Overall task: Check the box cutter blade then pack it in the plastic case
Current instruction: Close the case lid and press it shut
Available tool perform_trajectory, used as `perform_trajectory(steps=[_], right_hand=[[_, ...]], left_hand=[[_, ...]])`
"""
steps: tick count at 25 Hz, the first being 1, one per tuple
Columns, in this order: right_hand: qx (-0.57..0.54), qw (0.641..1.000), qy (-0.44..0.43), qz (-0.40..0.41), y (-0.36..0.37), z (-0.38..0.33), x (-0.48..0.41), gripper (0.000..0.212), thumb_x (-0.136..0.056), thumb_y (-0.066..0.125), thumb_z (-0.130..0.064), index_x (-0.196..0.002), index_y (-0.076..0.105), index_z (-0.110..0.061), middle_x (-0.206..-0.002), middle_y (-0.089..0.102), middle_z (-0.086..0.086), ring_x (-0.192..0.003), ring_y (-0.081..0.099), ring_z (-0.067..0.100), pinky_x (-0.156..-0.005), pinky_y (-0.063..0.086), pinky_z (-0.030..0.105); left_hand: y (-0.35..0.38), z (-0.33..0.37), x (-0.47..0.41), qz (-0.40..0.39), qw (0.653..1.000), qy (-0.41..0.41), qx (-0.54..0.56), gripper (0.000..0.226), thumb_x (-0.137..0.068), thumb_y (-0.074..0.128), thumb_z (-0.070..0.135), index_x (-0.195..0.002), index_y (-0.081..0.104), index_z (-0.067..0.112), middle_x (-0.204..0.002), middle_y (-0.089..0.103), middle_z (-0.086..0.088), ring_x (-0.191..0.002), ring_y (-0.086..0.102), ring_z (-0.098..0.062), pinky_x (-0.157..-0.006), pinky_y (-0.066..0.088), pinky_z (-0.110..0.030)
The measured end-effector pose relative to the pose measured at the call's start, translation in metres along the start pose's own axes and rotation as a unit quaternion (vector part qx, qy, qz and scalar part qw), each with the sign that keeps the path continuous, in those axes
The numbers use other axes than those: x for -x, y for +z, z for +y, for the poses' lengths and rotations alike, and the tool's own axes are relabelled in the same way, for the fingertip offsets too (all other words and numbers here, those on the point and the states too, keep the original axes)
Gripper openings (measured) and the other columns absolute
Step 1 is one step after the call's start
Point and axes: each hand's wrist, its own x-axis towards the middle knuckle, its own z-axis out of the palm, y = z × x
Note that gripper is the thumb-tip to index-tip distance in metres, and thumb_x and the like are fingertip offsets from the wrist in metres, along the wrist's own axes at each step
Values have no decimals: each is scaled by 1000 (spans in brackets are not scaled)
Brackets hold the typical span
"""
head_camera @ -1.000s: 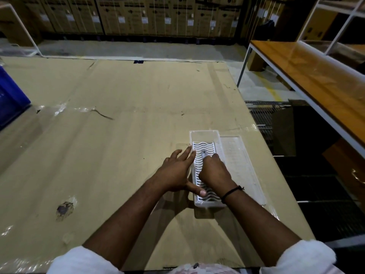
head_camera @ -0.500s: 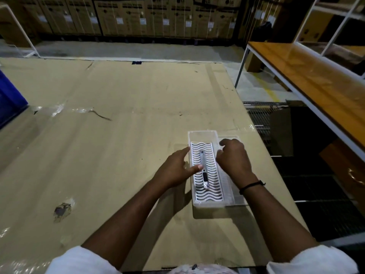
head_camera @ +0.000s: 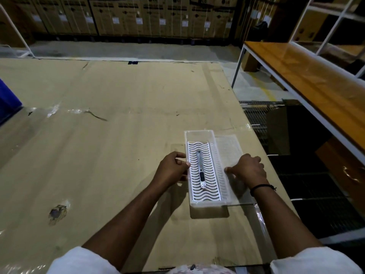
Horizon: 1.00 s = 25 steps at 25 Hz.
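Note:
A slim silver box cutter (head_camera: 200,171) with a black slider lies lengthwise on the white wavy insert of the clear plastic case (head_camera: 199,133). The case sits near the table's right edge. Its clear lid (head_camera: 228,147) lies flat on the table just right of it. My left hand (head_camera: 173,168) grips the case's left rim, fingers curled. My right hand (head_camera: 247,169) rests on the lid, its fingertips at the lid's near left part beside the case. No blade shows on the cutter.
The cardboard-covered table (head_camera: 110,135) has a torn spot (head_camera: 57,212) at the front left. A blue bin (head_camera: 7,99) stands at the left edge. A wooden bench (head_camera: 308,80) runs along the right, with a gap and a wire rack (head_camera: 256,115) between.
My right hand let go of the cutter inside the case and moved right onto the lid. My left hand shifted from the insert to the case's left rim.

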Motion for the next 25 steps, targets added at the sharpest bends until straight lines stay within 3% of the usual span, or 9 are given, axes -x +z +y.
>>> perform_trajectory(steps=[3,7,10,12,15,16,18,20,25], right_hand=[[-55,998,-6,-20,-14,-3,0,82,-72,92,-39,-132,51,-1,-130,55,23,-108,64,38,-90,54,47],[-141,987,-66,-42,-35,-17,4,26,-81,76,-7,-99,64,7,-79,66,17,-63,67,33,-68,63,48],[-182,978,-102,-7,-49,-31,16,23,-76,67,-6,-95,71,7,-81,71,21,-72,72,39,-67,64,43],[-189,973,-132,30,-55,-40,29,26,-75,65,-9,-95,73,7,-83,74,21,-77,72,37,-64,52,31],[-198,965,-169,39,-54,-55,51,27,-76,67,-18,-82,69,8,-69,67,18,-69,64,36,-56,40,29],[-202,962,-180,30,-50,-60,56,31,-75,69,-26,-82,69,4,-72,68,18,-72,64,37,-59,46,31],[-207,963,-175,-7,-39,-66,63,49,-72,73,-47,-106,71,-11,-112,68,18,-100,66,37,-81,57,38],[-203,965,-154,-57,-30,-65,68,60,-76,75,-55,-127,60,-25,-137,47,12,-116,57,35,-94,52,40],[-193,965,-152,-90,-15,-60,67,83,-78,78,-60,-145,42,-28,-148,38,13,-121,57,32,-95,48,39]], left_hand=[[1,-1,0,-2,1000,-7,19,28,-99,68,10,-126,63,9,-93,74,-10,-84,78,-24,-70,67,-39],[0,-2,0,0,1000,-6,23,24,-100,67,11,-123,64,10,-95,75,-10,-89,79,-27,-76,67,-43],[1,-3,0,4,1000,-4,24,21,-100,67,12,-121,64,12,-100,76,-13,-91,79,-29,-75,67,-43],[1,-4,0,6,1000,-2,20,21,-100,66,12,-120,64,14,-101,76,-13,-90,78,-28,-75,67,-42],[1,-4,-1,8,1000,4,8,20,-100,66,13,-119,64,16,-98,75,-10,-88,78,-24,-70,67,-37],[1,-4,-1,9,1000,5,4,21,-99,67,13,-120,64,16,-96,75,-9,-87,78,-23,-70,67,-37],[1,-4,-2,10,1000,6,2,24,-98,69,14,-122,64,17,-95,75,-9,-85,79,-23,-69,67,-37],[1,-4,-1,9,1000,8,5,26,-97,70,15,-123,65,17,-95,75,-11,-85,79,-25,-70,67,-39],[1,-5,0,8,1000,11,19,30,-97,71,15,-127,65,14,-87,73,-8,-83,80,-27,-72,68,-44]])
